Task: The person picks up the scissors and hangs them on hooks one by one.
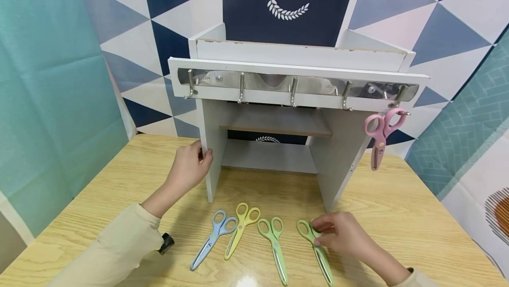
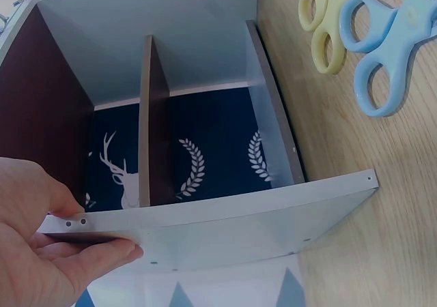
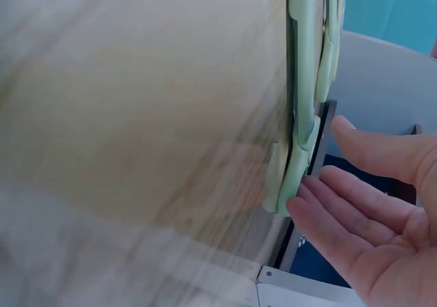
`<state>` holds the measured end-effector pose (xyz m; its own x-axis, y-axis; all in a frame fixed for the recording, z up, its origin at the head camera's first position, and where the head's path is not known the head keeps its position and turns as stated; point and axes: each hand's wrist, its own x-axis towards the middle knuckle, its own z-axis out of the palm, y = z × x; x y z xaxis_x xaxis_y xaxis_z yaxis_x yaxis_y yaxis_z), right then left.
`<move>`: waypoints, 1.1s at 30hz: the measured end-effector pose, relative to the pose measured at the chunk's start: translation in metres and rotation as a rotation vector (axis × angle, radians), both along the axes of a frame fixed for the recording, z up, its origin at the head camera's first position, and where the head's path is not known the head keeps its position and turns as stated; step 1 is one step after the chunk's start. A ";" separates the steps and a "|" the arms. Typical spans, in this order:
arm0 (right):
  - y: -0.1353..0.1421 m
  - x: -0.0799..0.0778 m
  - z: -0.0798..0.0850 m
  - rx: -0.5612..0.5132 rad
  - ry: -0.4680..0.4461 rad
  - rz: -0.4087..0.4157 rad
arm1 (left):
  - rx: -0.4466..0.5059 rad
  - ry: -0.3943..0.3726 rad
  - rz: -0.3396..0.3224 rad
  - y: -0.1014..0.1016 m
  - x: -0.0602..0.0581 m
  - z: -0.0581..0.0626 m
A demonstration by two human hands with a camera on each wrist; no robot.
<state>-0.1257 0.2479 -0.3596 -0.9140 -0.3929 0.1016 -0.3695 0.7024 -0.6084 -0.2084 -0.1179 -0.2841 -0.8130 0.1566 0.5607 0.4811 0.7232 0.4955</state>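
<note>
Left hand (image 1: pixel 190 165) grips the white rack (image 1: pixel 208 154) side panel; right hand (image 1: pixel 342 234), fingers straight, touches the rightmost green scissors (image 1: pixel 318 251). One pink pair (image 1: pixel 381 134) hangs; four lie on the table (image 1: pixel 397 207), apparently left to hang.

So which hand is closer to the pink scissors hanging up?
The right. The right hand rests low on the table at a green pair, below the pink scissors. The left hand grips the shelf's far side panel.
</note>
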 end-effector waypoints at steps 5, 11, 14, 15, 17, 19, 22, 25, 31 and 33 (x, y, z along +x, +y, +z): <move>-0.001 0.001 0.001 -0.037 0.003 -0.007 | -0.001 -0.001 0.001 0.000 0.000 0.000; -0.001 0.009 0.003 -0.034 -0.010 -0.032 | -0.004 0.001 0.001 -0.001 0.000 0.001; -0.001 0.014 0.004 -0.015 -0.031 -0.043 | -0.005 -0.001 -0.001 0.000 0.000 0.001; -0.001 0.016 0.004 -0.006 -0.036 -0.045 | -0.006 0.000 -0.002 0.000 0.000 0.001; -0.001 0.019 0.004 0.005 -0.054 -0.041 | -0.006 0.000 -0.003 0.000 0.000 0.000; 0.000 0.022 0.003 0.019 -0.072 -0.033 | -0.006 0.002 -0.005 0.000 0.000 0.000; 0.000 0.025 0.002 0.040 -0.082 -0.021 | -0.005 0.005 -0.007 0.000 0.000 0.001; 0.001 0.027 0.000 0.050 -0.078 -0.008 | -0.004 0.001 -0.008 0.000 0.000 0.000; 0.003 0.030 -0.004 0.038 -0.100 -0.009 | -0.001 -0.004 -0.010 0.000 0.001 0.000; 0.003 0.030 -0.005 0.045 -0.106 -0.016 | 0.000 -0.003 -0.009 0.000 0.000 0.000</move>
<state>-0.0956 0.2504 -0.3647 -0.9250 -0.3797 -0.0135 -0.2929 0.7354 -0.6110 -0.2080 -0.1178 -0.2843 -0.8134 0.1640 0.5581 0.4859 0.7189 0.4971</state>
